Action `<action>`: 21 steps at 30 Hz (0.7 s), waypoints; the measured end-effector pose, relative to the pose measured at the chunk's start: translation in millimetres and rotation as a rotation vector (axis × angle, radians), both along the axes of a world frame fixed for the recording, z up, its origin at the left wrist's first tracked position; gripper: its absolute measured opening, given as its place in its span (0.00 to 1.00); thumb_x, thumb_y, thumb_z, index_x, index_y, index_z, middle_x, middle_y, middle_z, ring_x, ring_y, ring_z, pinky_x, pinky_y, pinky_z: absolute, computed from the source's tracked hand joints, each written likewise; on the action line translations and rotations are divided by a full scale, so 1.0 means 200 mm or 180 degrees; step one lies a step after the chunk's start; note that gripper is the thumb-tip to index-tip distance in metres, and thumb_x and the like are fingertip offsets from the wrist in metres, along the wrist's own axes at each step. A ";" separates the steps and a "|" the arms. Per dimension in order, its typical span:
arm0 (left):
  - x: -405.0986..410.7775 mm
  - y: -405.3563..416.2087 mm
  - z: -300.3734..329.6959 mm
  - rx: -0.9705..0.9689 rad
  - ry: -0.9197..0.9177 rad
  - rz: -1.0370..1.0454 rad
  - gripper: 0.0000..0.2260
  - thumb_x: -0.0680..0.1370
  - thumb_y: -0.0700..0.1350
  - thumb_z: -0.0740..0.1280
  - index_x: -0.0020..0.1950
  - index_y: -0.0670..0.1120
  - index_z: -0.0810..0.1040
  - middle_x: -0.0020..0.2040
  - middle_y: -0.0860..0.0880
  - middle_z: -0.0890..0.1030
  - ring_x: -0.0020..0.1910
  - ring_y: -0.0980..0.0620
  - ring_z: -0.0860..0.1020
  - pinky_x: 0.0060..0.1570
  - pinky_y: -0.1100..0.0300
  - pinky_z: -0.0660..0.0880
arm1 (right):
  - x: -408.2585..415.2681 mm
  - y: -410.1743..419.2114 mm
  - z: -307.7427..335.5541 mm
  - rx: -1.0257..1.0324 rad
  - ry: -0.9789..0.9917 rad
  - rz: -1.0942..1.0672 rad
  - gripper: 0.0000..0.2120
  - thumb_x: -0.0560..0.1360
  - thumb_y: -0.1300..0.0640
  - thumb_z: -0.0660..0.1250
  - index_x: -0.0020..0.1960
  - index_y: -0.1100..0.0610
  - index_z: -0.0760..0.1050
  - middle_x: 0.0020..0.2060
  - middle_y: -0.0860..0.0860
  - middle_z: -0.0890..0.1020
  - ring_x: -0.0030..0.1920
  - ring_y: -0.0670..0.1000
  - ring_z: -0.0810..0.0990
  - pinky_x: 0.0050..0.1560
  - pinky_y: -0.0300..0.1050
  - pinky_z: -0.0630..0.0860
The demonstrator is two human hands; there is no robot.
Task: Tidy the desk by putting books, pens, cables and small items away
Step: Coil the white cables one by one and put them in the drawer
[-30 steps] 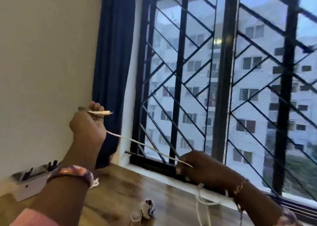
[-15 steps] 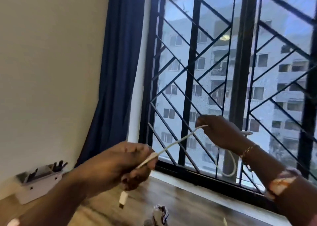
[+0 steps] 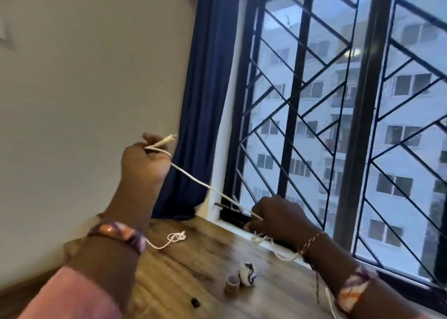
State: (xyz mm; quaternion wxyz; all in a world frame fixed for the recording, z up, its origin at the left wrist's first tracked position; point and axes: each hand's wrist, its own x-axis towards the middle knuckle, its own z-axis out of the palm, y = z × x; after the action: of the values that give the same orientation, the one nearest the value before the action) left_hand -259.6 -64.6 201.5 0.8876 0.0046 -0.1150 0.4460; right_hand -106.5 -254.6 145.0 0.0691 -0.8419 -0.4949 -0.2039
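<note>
A white cable (image 3: 203,185) stretches taut between my two hands above the wooden desk (image 3: 183,268). My left hand (image 3: 142,161) is raised and closed around one end, with the plug (image 3: 168,139) poking out above the fingers. My right hand (image 3: 278,216) is lower, near the window sill, and pinches the cable further along. The cable's loose remainder hangs in loops below my right hand and trails past the wrist. A second thin white cord (image 3: 175,237) lies bunched on the desk behind my left forearm.
A small cylinder (image 3: 232,283) and a patterned round item (image 3: 248,274) stand on the desk between my arms, with a tiny black piece (image 3: 195,303) nearer me. A blue curtain (image 3: 208,101) hangs in the corner. A black window grille (image 3: 338,125) fills the right.
My left hand has risen from low in front of me with the plug end now pointing up. My right hand has dropped from window height to the sill, pulling the cable straight.
</note>
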 end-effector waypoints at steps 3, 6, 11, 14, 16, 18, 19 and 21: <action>-0.02 -0.05 -0.01 0.0308 0.0890 0.1438 0.08 0.81 0.37 0.50 0.45 0.43 0.66 0.30 0.47 0.73 0.20 0.55 0.73 0.26 0.64 0.75 | -0.20 -0.08 -0.05 -0.0374 0.0049 0.0009 0.22 0.66 0.39 0.71 0.29 0.55 0.69 0.28 0.48 0.72 0.37 0.52 0.75 0.32 0.39 0.64; -0.12 -0.10 -0.14 0.2476 0.2164 0.3704 0.10 0.80 0.35 0.53 0.41 0.44 0.67 0.35 0.45 0.74 0.31 0.51 0.74 0.34 0.61 0.72 | -0.38 -0.21 -0.10 -0.0495 0.0139 0.0061 0.25 0.68 0.41 0.70 0.25 0.55 0.64 0.25 0.47 0.67 0.31 0.49 0.70 0.28 0.38 0.61; -0.47 -0.15 -0.36 0.6871 0.3631 0.5969 0.06 0.70 0.37 0.70 0.44 0.39 0.76 0.35 0.42 0.81 0.27 0.44 0.80 0.22 0.60 0.72 | -0.53 -0.44 -0.09 -0.0352 0.0237 -0.0106 0.22 0.69 0.42 0.69 0.27 0.53 0.65 0.27 0.46 0.69 0.28 0.45 0.68 0.29 0.38 0.63; -0.69 -0.24 -0.37 0.7744 0.3520 0.5986 0.13 0.62 0.42 0.78 0.41 0.45 0.78 0.33 0.50 0.82 0.27 0.53 0.80 0.22 0.63 0.74 | -0.56 -0.55 -0.06 -0.0192 0.0495 -0.0132 0.18 0.67 0.43 0.73 0.28 0.51 0.70 0.28 0.45 0.74 0.30 0.44 0.73 0.31 0.39 0.68; -0.81 -0.30 -0.34 0.8266 0.3673 0.5751 0.09 0.70 0.49 0.73 0.44 0.47 0.77 0.36 0.52 0.81 0.29 0.55 0.76 0.26 0.63 0.72 | -0.59 -0.60 -0.02 0.0166 0.0831 0.0044 0.14 0.63 0.48 0.77 0.29 0.53 0.75 0.29 0.49 0.79 0.31 0.48 0.78 0.30 0.37 0.71; -0.88 -0.34 -0.31 0.8349 0.4172 0.5176 0.12 0.78 0.55 0.60 0.47 0.47 0.74 0.38 0.51 0.77 0.32 0.54 0.70 0.32 0.61 0.67 | -0.64 -0.65 0.02 0.0856 0.1282 0.0349 0.10 0.60 0.53 0.79 0.32 0.57 0.80 0.30 0.51 0.83 0.28 0.50 0.81 0.27 0.35 0.74; -0.92 -0.35 -0.28 0.8249 0.4440 0.5036 0.13 0.80 0.55 0.56 0.46 0.48 0.72 0.37 0.51 0.74 0.33 0.54 0.69 0.32 0.62 0.64 | -0.67 -0.67 0.04 0.1253 0.1544 0.0520 0.09 0.60 0.55 0.79 0.34 0.56 0.81 0.29 0.50 0.83 0.26 0.49 0.80 0.27 0.35 0.74; -0.99 -0.35 -0.22 0.7794 0.4725 0.4713 0.12 0.80 0.55 0.55 0.43 0.48 0.68 0.32 0.54 0.69 0.30 0.55 0.67 0.29 0.63 0.61 | -0.71 -0.70 0.08 0.1970 0.2152 0.0857 0.07 0.61 0.59 0.78 0.36 0.55 0.82 0.31 0.49 0.84 0.25 0.47 0.77 0.27 0.36 0.74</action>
State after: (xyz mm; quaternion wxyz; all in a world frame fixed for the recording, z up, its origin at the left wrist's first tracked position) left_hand -456.8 -135.6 157.1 0.1916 -0.9314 -0.0767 -0.2997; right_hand -249.1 -395.6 160.3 0.4995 -0.7292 -0.4655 -0.0457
